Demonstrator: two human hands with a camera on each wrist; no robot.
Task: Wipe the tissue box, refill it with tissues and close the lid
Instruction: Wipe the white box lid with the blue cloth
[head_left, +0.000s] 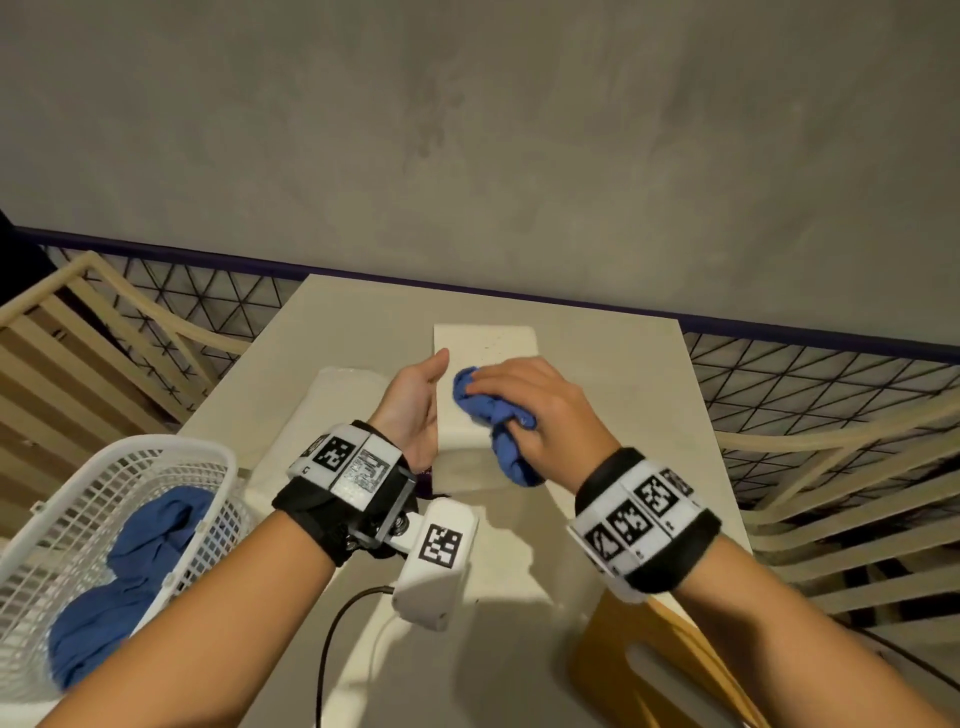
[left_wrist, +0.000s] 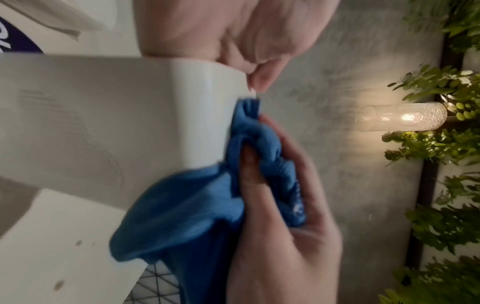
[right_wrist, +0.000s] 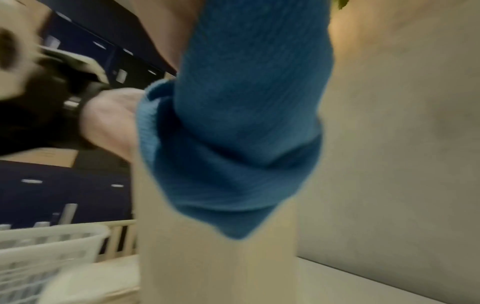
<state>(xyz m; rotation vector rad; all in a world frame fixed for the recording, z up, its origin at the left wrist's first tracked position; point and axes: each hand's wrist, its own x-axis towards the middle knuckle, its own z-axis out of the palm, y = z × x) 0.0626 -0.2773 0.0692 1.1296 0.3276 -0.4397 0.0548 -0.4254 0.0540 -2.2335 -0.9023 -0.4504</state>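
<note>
The tissue box (head_left: 485, 364) lies on the bench (head_left: 613, 364), its long axis running away from the person toward the wall. Its broad top face is turned up, directly under the right-hand grip. The right hand (head_left: 540, 410) is curled round a bunched blue cloth (head_left: 498, 421), which is pressed onto that top face; a loose tail of cloth hangs off the near end. The left hand (head_left: 415, 400) is laid flat against the box's left side, with the fingers straight. In the left wrist view the thumb is seen at the upper edge.

Step judged: wiping in hand; refilling and lid closing not yet done.

Risks judged: the box is braced from one side only, so a firm stroke away from the left palm could slide or skew it across the bench. The trailing cloth end could snag on a corner.

A pale tissue pack (head_left: 332, 395) lies just outside the left hand. A white basket (head_left: 104, 493) holding more blue cloth is noted further left.
</note>
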